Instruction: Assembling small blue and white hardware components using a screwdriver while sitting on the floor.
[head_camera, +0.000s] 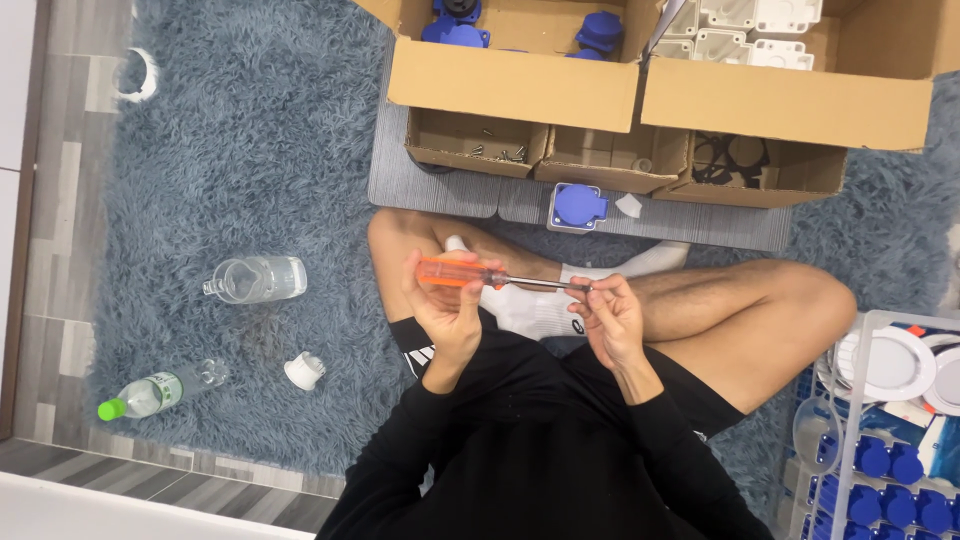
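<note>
I sit cross-legged on a shaggy blue-grey rug. My left hand (445, 305) is closed around the orange handle of a screwdriver (460, 272) held level over my lap. My right hand (605, 315) pinches something small at the tip of its metal shaft; the item is too small to make out. A blue round-lidded socket part in a white frame (579, 206) lies on the grey mat (440, 185) just beyond my feet.
Open cardboard boxes (515, 90) ahead hold blue and white parts; smaller boxes (478, 145) hold screws and black rings. A clear jar (258, 279), a white cap (304, 370) and a green-capped bottle (155, 393) lie on the left. A wire basket (880, 440) of blue parts stands at right.
</note>
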